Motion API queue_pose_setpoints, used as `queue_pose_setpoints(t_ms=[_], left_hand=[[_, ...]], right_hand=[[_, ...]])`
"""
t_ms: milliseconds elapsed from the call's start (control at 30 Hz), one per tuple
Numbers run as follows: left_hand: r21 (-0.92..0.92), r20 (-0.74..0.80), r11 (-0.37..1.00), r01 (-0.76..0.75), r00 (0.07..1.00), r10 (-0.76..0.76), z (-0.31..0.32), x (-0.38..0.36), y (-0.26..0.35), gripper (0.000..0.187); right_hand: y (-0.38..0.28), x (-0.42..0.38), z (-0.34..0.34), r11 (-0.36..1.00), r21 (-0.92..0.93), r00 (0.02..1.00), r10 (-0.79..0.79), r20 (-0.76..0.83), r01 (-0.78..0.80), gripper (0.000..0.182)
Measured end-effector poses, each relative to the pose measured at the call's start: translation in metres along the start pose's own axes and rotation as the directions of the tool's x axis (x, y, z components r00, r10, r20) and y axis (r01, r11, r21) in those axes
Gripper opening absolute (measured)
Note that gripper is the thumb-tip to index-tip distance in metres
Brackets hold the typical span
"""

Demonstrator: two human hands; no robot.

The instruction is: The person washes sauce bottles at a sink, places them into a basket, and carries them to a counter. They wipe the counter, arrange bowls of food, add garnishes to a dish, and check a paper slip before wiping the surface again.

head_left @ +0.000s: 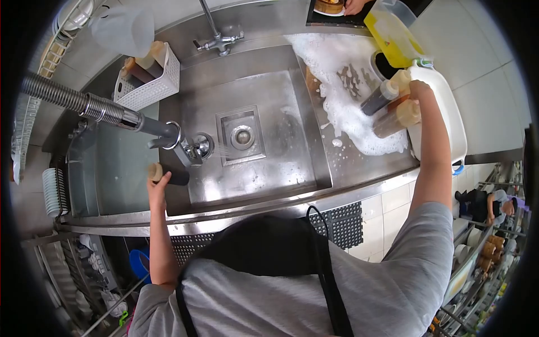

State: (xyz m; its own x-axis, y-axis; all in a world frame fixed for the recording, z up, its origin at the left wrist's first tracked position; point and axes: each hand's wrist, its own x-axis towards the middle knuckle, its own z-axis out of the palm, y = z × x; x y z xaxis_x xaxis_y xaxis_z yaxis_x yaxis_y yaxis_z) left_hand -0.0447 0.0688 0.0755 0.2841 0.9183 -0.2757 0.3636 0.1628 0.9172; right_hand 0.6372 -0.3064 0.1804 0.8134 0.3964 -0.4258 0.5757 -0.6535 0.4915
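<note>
My left hand [159, 190] is closed around a squeeze bottle [178, 177] with dark contents and a pale cap. It holds the bottle tilted at the left edge of the sink basin, below the spray head [182, 150]. On the foamy counter at the right, my right hand [421, 91] is closed at the capped end of a squeeze bottle with orange-brown contents [397, 103]; its fingers are partly hidden. Beside it lie a dark-filled squeeze bottle [377, 100] and a brownish one [393, 122].
A steel sink [281, 163] with a square drain lies in the middle; a water-filled basin [123, 168] is at left. A white basket [149, 84] holds several bottles. White foam [331, 62], a yellow container [396, 36] and a white tub [453, 129] stand right. Another person's hand [355, 5] shows at top.
</note>
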Motion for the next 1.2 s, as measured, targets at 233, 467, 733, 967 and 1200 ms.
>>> queue_pose_setpoints(t_ms=[233, 467, 733, 967, 1200], left_hand=[[-0.075, -0.07, 0.993, -0.091, 0.994, 0.086, -0.02, 0.019, 0.04, 0.052], [0.048, -0.174, 0.975, -0.218, 0.959, 0.223, -0.087, 0.071, 0.108, 0.054], [-0.096, -0.361, 0.883, -0.459, 0.843, 0.399, -0.116, 0.202, 0.181, 0.055], [0.347, -0.463, 0.791, -0.504, 0.641, 0.612, -0.08, 0.315, 0.171, 0.073], [0.707, -0.195, 0.67, -0.227, 0.848, 0.493, -0.048, 0.376, 0.142, 0.065]], right_hand=[[0.042, -0.006, -0.016, 0.999, 0.016, 0.965, -0.027, -0.262, 0.032, 0.039], [0.128, -0.066, -0.023, 0.643, 0.609, 0.801, -0.012, -0.598, 0.464, 0.023], [-0.047, -0.171, -0.092, 0.226, 0.588, 0.347, 0.625, -0.699, 0.777, 0.043], [-0.28, -0.178, -0.033, 0.169, 0.664, 0.634, 0.205, -0.746, 0.728, 0.03], [-0.461, -0.192, 0.03, -0.174, 0.769, 0.726, -0.253, -0.639, 0.616, 0.033]])
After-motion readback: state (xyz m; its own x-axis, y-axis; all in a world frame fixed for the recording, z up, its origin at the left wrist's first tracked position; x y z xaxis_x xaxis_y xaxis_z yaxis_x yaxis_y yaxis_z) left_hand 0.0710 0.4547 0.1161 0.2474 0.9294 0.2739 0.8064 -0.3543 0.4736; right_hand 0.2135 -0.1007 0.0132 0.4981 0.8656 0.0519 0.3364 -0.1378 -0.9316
